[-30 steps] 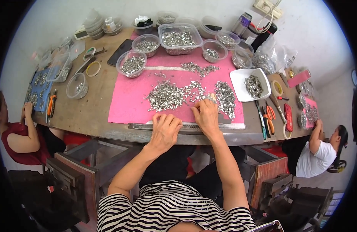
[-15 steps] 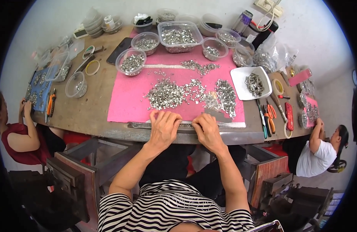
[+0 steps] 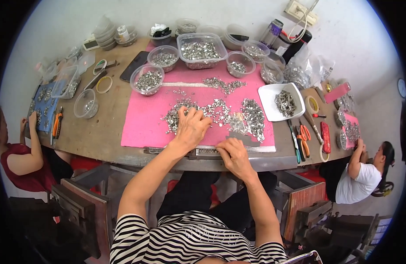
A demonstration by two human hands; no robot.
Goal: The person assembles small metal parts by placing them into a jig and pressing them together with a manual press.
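Observation:
My left hand [image 3: 192,128] reaches into a heap of small shiny metal pieces [image 3: 171,119] on the pink mat [image 3: 139,127]. Its fingers are bent together at the heap, and the fingertips are partly hidden. At the table's front edge lies a narrow metal strip [image 3: 206,152] with a row of small parts along it. My right hand [image 3: 236,157] is closed, thumb and fingers pinched at the strip's right part. More loose metal pieces [image 3: 254,119] lie to the right, beside a flat grey piece [image 3: 244,138].
Clear plastic tubs [image 3: 202,48] of metal pieces stand along the back. A white square dish [image 3: 268,102] sits at right, near pliers [image 3: 295,140] and orange-handled scissors [image 3: 305,133]. Tape rolls [image 3: 105,84] lie at left. A person [image 3: 25,152] works at left, another [image 3: 361,176] at right.
My left hand has left the metal strip and moved forward onto the heap. My right hand stays at the strip. The whole view has shifted slightly.

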